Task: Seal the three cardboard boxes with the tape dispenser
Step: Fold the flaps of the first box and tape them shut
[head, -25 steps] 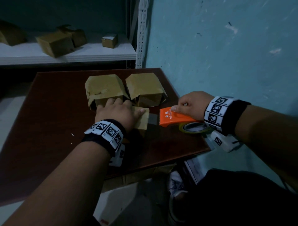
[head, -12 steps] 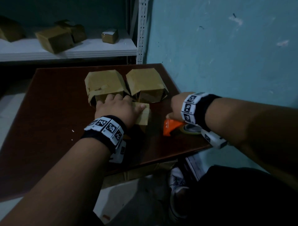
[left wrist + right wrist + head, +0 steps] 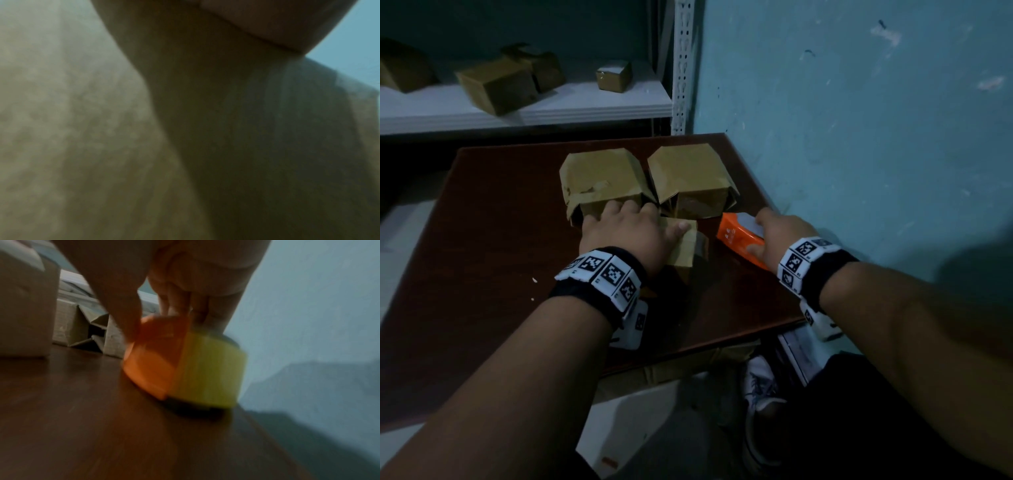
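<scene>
Right hand [image 3: 779, 234] grips orange plastic tape dispenser [image 3: 739, 240], low over dark wooden table [image 3: 482, 240] | left hand [image 3: 626, 233] flat atop small brown cardboard box [image 3: 685, 246] | dispenser seems light, rigid; hold body, avoid blade.

We see mostly blur: a cardboard box [image 3: 267, 146] fills our left wrist view at close range, part of the left hand [image 3: 277, 21] lies on its top edge, and teal wall [image 3: 362, 40] shows at the upper right.
</scene>
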The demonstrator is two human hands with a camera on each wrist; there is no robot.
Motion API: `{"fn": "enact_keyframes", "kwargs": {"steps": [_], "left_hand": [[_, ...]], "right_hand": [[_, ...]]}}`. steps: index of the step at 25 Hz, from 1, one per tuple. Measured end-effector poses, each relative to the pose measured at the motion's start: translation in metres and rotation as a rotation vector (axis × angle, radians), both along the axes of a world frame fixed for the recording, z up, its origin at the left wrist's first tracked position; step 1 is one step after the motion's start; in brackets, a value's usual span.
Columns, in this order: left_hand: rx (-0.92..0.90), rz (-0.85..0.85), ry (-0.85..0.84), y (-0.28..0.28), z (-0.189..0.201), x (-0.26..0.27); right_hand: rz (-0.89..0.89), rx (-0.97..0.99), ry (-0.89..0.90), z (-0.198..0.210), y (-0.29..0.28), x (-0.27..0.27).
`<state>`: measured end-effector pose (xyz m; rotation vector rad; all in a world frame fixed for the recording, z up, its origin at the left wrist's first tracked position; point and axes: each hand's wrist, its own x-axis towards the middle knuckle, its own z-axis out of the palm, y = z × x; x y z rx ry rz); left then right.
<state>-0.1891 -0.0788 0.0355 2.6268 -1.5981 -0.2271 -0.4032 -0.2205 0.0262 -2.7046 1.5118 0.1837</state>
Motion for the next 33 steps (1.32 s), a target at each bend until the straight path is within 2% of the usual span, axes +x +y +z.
{"fn": "enact_keyframes", "kwargs": {"steps": [4,7,11,15,19,22,25,28,33], "left_hand": [[0.002,0.003,-0.002,0.001,0.001,0.0],[0.004,-0.003,-0.004,0.0,0.0,0.0],[0.011,0.041,0.016,0.002,0.001,-0.001],[0.022,0.094,0.012,0.002,0.0,-0.003],[0.011,0.107,-0.017,0.0,-0.003,-0.005],[-0.006,0.116,-0.018,0.001,-0.005,-0.006],[-0.016,0.138,-0.028,-0.001,-0.006,-0.008],[-0.016,0.143,-0.028,0.0,-0.005,-0.009],[-0.012,0.152,-0.05,0.0,-0.006,-0.012]], "right_hand": [[0.009,-0.053,-0.002,0.01,0.002,-0.001],[-0.037,0.0,-0.308,0.031,0.007,0.008],[-0.191,0.386,-0.713,0.027,0.034,0.025],[-0.311,0.71,-0.79,-0.009,0.048,0.028],[-0.481,1.058,-0.838,-0.021,0.046,0.037],[-0.494,1.101,-0.878,-0.034,0.049,0.052],[-0.514,1.105,-1.03,-0.045,0.05,0.062],[-0.41,1.037,-1.163,-0.052,0.054,0.061],[-0.364,0.995,-1.213,-0.064,0.062,0.068]]}}
